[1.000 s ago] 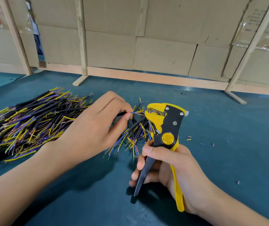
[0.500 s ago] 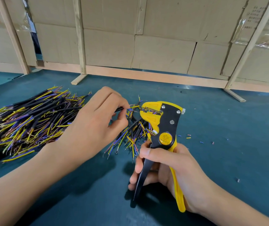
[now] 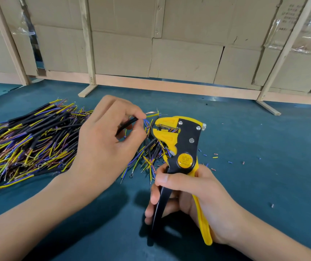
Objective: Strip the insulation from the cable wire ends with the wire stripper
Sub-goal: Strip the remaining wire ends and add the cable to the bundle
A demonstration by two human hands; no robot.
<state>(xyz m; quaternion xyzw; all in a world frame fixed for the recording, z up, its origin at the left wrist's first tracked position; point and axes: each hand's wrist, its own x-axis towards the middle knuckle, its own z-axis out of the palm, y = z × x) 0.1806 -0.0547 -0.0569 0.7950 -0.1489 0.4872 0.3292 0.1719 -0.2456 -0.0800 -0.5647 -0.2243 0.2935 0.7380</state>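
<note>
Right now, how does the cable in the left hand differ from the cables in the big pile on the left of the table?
The held cable is pinched in the left hand, lifted off the table; the pile of cables lies on it untouched. The held cable's wire ends point toward the wire stripper, gripped by the right hand; the pile's ends fan in many directions. Both have black sheaths with yellow and blue inner wires.

teal table top (image 3: 264, 129), cardboard wall (image 3: 184, 59) behind, braced by wooden battens (image 3: 87, 44).
</note>
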